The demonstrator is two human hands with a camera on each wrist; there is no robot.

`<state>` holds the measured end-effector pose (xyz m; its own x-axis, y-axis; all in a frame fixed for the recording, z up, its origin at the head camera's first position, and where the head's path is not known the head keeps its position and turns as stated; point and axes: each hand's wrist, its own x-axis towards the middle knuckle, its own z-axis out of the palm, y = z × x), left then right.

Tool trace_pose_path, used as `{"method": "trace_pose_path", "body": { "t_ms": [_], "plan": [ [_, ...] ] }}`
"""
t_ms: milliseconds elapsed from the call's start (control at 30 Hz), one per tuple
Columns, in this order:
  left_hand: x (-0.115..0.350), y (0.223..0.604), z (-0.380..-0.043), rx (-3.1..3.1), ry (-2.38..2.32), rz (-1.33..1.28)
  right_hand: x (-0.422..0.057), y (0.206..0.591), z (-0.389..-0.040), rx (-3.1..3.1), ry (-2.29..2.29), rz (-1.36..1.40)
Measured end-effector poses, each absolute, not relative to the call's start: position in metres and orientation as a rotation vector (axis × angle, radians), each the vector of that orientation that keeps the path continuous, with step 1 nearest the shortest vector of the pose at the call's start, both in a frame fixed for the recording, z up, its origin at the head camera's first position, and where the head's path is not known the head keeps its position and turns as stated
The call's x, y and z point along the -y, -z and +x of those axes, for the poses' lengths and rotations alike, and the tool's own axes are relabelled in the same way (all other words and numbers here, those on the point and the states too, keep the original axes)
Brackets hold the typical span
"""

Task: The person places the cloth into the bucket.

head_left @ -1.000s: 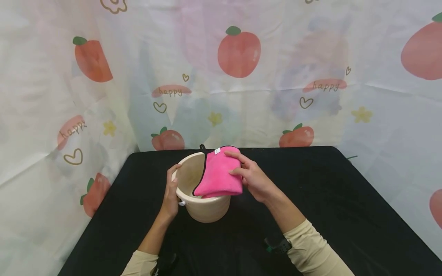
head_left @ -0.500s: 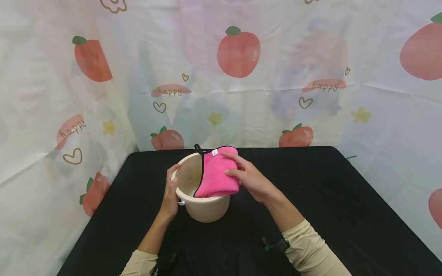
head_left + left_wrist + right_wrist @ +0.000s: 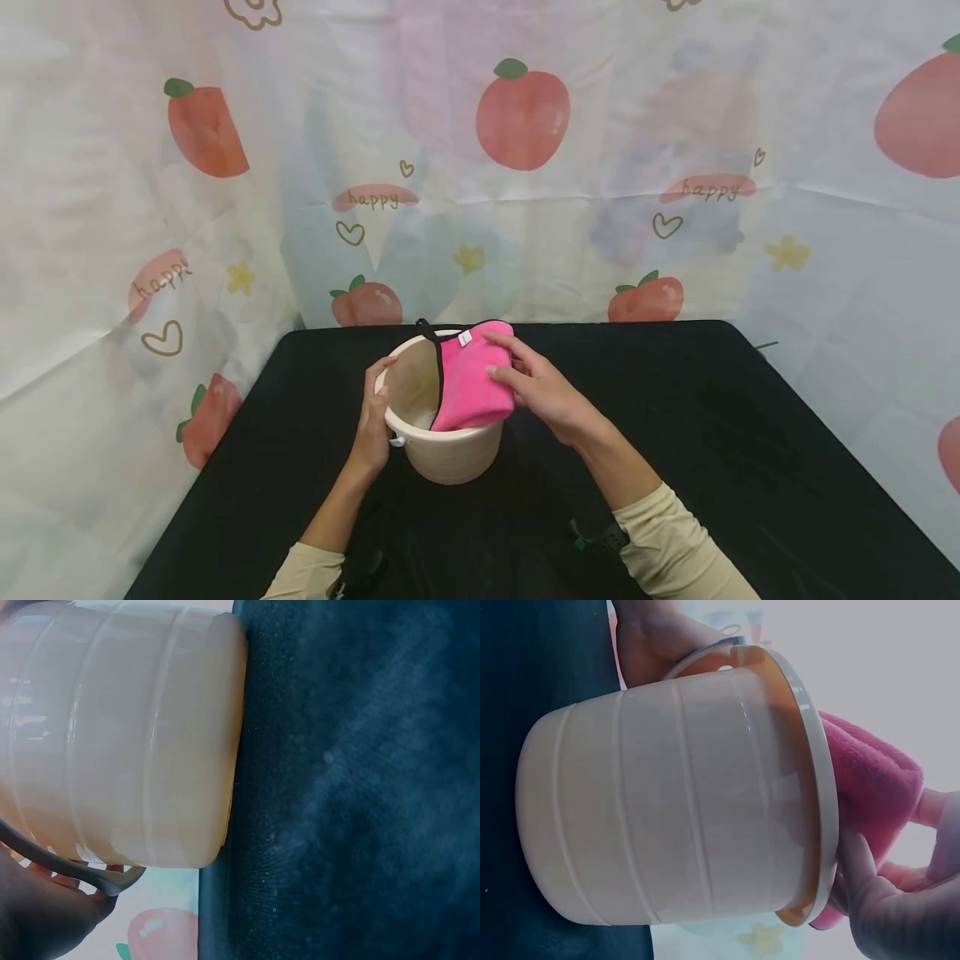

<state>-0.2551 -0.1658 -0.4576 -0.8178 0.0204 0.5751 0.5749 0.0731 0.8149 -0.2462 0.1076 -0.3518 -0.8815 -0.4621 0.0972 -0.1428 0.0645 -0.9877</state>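
A cream bucket (image 3: 450,462) stands upright on the black table in the head view. At the bucket's left rim, my left hand (image 3: 369,425) grips the side. The left wrist view shows that hand (image 3: 45,915) beside the bucket's grey handle (image 3: 67,866). Over the right part of the bucket's mouth is a folded pink cloth (image 3: 472,383) with black edging, a white tag and a black loop. My right hand (image 3: 551,400) pinches its right side, thumb in front. In the right wrist view, the cloth (image 3: 870,772) extends above the rim; its lower part is hidden inside.
Black cloth covers the table (image 3: 712,450) around the bucket. A pale curtain (image 3: 570,250) printed with fruit and hearts hangs behind and along both sides. A dark strap (image 3: 603,533) sits near the right sleeve.
My right hand has moved a little left with the pink cloth, so the cloth sits more over the bucket's opening. The left hand and bucket have hardly shifted.
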Motion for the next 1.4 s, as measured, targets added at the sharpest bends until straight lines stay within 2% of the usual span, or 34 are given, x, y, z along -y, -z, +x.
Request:
{"method": "trace_pose_path", "body": {
  "t_ms": [1400],
  "plan": [
    [0.1642,0.4568,-0.2508,1.910,1.885,-0.589,-0.1081,0.3501,-0.2425,-2.076,1.892,-0.684]
  ]
}}
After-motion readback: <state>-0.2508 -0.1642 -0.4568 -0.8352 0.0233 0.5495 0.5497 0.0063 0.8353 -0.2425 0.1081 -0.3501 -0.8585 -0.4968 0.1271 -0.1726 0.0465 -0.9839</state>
